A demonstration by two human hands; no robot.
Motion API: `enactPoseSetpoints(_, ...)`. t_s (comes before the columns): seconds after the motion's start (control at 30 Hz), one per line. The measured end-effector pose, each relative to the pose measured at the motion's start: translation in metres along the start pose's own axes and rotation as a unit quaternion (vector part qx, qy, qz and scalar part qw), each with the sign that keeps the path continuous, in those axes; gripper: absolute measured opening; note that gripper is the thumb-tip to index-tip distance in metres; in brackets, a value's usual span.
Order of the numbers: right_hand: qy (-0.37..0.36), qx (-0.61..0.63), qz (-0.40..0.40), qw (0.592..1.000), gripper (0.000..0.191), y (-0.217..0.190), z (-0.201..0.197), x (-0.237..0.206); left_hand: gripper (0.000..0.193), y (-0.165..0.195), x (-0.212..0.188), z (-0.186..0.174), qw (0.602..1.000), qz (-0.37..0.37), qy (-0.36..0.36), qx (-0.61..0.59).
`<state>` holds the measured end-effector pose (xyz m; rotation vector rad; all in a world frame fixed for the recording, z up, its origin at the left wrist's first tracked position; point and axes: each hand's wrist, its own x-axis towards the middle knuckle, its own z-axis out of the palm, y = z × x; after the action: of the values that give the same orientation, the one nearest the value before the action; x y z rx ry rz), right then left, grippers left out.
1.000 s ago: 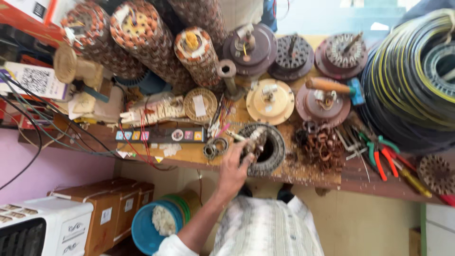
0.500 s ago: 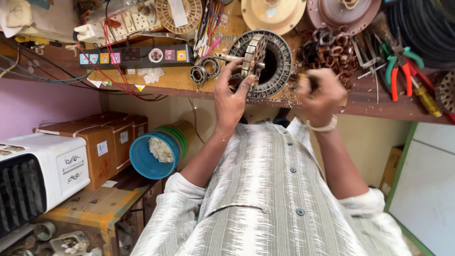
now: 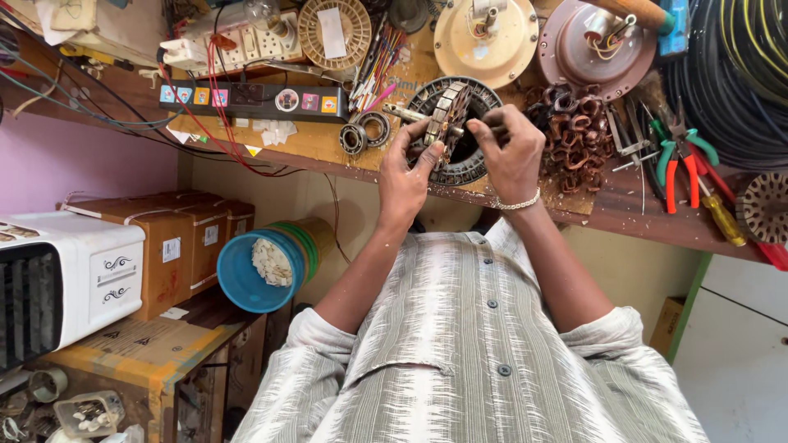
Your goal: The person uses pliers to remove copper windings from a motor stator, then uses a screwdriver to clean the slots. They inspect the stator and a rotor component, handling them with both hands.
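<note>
Both hands on the small slotted stator core [image 3: 447, 123], held up on edge over the bigger ring stator [image 3: 460, 131] that lies flat on the wooden bench [image 3: 328, 143]. Left hand [image 3: 408, 176] is closed around the core's near side, thumb and fingers pinching the laminations. Right hand [image 3: 510, 152] is curled at the far side, fingertips at the slots; can't tell if it's pinching wire or just steadying. Judgement on doing this well: keep the left grip firm on the lamination stack, not on the slot liners, and rotate the core one slot at a time so the right fingers always work the slot facing me. Keep it low over the ring stator so a slip lands there and not off the bench edge. Watch the pile of stripped copper coils [image 3: 579, 135] just right of my right hand, easy to snag. Two bearings [image 3: 365, 135] sit just left of the ring, pliers with red and green grips [image 3: 677, 160] further right, power strip [image 3: 254, 100] behind left. Blue bucket [image 3: 254, 271] sits below the bench on its side.
</note>
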<state>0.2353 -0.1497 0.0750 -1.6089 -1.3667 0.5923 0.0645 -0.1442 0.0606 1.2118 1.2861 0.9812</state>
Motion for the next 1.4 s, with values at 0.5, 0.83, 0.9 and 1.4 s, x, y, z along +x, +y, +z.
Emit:
enactPoseSetpoints(0.5,-0.021,0.096,-0.059,0.993,0.015,0.012,0.010,0.002,0.104,-0.016,0.013,-0.009,0.974,0.042,-0.114,-0.190)
enactPoseSetpoints(0.83,0.015,-0.069,-0.237,0.969,0.023,-0.004,0.008,0.015,0.100,-0.018,0.026,-0.020,0.969,-0.007,-0.169,-0.181)
enactPoseSetpoints(0.9,0.010,-0.078,-0.242,0.967,0.022,-0.005,0.007,0.017,0.101,-0.021,0.026,-0.019,0.961,-0.007,-0.172,-0.215)
enactPoseSetpoints(1.4,-0.016,0.054,-0.062,0.996,0.014,0.027,0.010,0.010,0.107,-0.042,0.019,-0.008,0.979,0.103,-0.084,-0.152)
